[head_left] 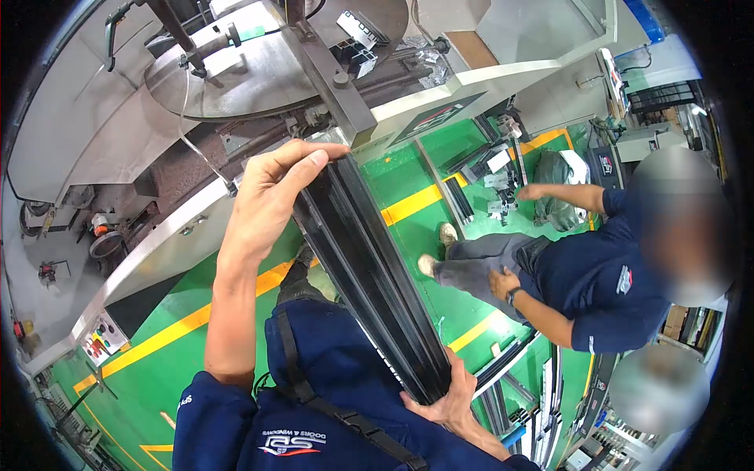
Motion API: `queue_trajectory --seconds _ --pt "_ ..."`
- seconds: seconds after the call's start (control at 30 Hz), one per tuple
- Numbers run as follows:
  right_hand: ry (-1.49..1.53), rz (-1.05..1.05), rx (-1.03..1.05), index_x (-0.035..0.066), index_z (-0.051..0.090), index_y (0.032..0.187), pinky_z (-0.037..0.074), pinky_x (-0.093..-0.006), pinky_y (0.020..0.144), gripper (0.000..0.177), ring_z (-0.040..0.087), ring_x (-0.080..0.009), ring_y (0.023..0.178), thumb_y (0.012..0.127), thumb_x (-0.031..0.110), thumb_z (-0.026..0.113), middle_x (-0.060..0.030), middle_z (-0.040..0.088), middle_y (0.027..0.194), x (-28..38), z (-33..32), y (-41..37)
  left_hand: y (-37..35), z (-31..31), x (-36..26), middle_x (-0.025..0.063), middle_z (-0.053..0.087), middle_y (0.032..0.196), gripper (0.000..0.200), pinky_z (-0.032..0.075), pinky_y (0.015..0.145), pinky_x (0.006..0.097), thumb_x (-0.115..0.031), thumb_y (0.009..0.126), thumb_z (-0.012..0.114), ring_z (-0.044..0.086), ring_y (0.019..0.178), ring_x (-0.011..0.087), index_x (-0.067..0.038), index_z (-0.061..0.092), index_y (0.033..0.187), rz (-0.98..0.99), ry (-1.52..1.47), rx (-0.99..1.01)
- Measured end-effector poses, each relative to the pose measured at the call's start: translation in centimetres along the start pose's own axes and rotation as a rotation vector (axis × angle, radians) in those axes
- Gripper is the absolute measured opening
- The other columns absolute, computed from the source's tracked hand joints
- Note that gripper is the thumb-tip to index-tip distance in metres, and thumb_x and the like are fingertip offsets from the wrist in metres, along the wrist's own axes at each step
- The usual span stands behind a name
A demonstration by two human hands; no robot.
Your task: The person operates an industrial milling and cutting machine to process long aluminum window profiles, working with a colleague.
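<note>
A long black profile [369, 275] with lengthwise grooves lies diagonally in front of my body. At its upper end, beside the machine's metal arm, my left hand [275, 188] grips it with the fingers over the end and the thumb alongside. My right hand [448, 396] is wrapped round the lower end. Just above the profile's upper end is the grey metal bar [342, 90] of the machine. A large round metal disc [236, 78] sits behind it, left of the bar.
The pale machine housing [149, 251] curves along the left, with a button panel [100, 339] at its lower end. A co-worker [581, 267] stands at the right, one arm reaching toward cut pieces [499, 177]. More long profiles [542, 392] are at lower right.
</note>
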State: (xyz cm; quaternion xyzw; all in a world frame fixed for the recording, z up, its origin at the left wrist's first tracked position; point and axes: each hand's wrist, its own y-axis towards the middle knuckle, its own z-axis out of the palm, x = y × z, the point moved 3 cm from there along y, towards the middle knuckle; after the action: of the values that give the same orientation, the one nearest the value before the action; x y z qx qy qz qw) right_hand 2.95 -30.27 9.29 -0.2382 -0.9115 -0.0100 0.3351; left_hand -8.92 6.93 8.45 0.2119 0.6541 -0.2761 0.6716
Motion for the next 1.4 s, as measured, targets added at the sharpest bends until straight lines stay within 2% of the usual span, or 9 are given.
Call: queue_trajectory --seconds 0.27,0.37,0.67,0.7,0.83,1.03,1.2,1.33,1.4 --pt "0.032 0.018 0.002 -0.009 0.054 0.127 0.059 -0.0392 0.077 0.090 0.074 -0.0338 0.083 0.064 0.044 0.088 -0.0222 0.072 0.098 0.1 -0.1 -0.2 -0.7 0.1 -0.8 0.0034 0.068 0.112 0.035 0.040 0.101 0.0280 -0.008 0.087 0.065 0.060 0.108 0.0127 -0.001 0.073 0.120 0.105 0.083 0.041" --pt "0.017 -0.019 -0.013 -0.009 0.054 0.127 0.059 -0.0388 0.077 0.089 0.074 -0.0330 0.082 0.064 0.043 0.089 -0.0214 0.073 0.098 0.2 -0.2 0.1 -0.6 0.1 -0.7 0.0036 0.070 0.112 0.032 0.042 0.100 0.0279 -0.008 0.090 0.064 0.061 0.107 0.0138 -0.001 0.074 0.120 0.105 0.089 0.037" --pt "0.065 -0.040 -0.046 -0.010 0.055 0.126 0.059 -0.0370 0.075 0.087 0.075 -0.0318 0.082 0.063 0.040 0.089 -0.0220 0.073 0.098 0.4 -0.2 0.3 0.0 -0.6 0.0 0.0188 0.071 0.120 0.046 0.045 0.104 0.0339 -0.031 0.099 0.053 0.065 0.112 0.0213 0.003 0.065 0.127 -0.041 -0.310 -0.001" --pt "0.057 -0.044 -0.051 -0.010 0.055 0.126 0.059 -0.0369 0.075 0.087 0.075 -0.0316 0.082 0.063 0.039 0.090 -0.0221 0.073 0.098 0.5 -0.2 0.3 -0.2 -0.8 0.1 0.0200 0.067 0.128 0.055 0.043 0.109 0.0352 -0.030 0.093 0.059 0.063 0.120 0.0241 0.002 0.057 0.138 -0.039 -0.326 0.076" --pt "0.067 -0.037 -0.053 -0.009 0.055 0.127 0.059 -0.0364 0.075 0.087 0.075 -0.0310 0.082 0.063 0.039 0.089 -0.0217 0.073 0.097 0.4 -0.2 0.4 -1.2 -1.2 0.6 0.0212 0.059 0.142 0.082 0.038 0.115 0.0363 -0.023 0.081 0.073 0.056 0.131 0.0258 -0.002 0.039 0.153 0.075 -0.297 0.186" --pt "0.073 -0.017 -0.036 -0.007 0.054 0.129 0.059 -0.0365 0.075 0.088 0.075 -0.0311 0.081 0.063 0.039 0.089 -0.0210 0.074 0.097 0.1 0.1 0.5 -1.4 -1.4 0.7 0.0203 0.058 0.143 0.085 0.037 0.116 0.0385 -0.014 0.082 0.076 0.053 0.135 0.0269 -0.002 0.034 0.155 0.110 -0.253 0.139" --pt "0.046 -0.030 -0.026 -0.006 0.054 0.129 0.058 -0.0369 0.074 0.089 0.074 -0.0305 0.079 0.062 0.040 0.089 -0.0196 0.074 0.096 -0.1 0.2 0.6 -1.4 -2.0 2.0 0.0202 0.052 0.149 0.082 0.036 0.117 0.0380 -0.008 0.084 0.070 0.047 0.141 0.0315 -0.005 0.032 0.157 0.096 -0.539 0.211" --pt "0.039 0.033 0.029 -0.009 0.047 0.133 0.056 -0.0386 0.083 0.095 0.073 -0.0313 0.088 0.061 0.037 0.089 -0.0217 0.071 0.103 -0.7 0.4 0.1 -1.2 -1.7 3.0 0.0200 0.048 0.152 0.086 0.037 0.116 0.0371 -0.004 0.081 0.069 0.045 0.143 0.0329 -0.006 0.030 0.158 0.132 -0.722 0.230" --pt "0.048 0.027 0.019 -0.009 0.048 0.132 0.056 -0.0383 0.082 0.094 0.073 -0.0310 0.087 0.061 0.037 0.089 -0.0214 0.072 0.103 -0.8 0.4 0.0 -1.4 -1.3 2.4 0.0209 0.047 0.153 0.090 0.038 0.118 0.0409 -0.005 0.078 0.069 0.044 0.143 0.0345 -0.006 0.029 0.158 0.143 -0.552 0.167"
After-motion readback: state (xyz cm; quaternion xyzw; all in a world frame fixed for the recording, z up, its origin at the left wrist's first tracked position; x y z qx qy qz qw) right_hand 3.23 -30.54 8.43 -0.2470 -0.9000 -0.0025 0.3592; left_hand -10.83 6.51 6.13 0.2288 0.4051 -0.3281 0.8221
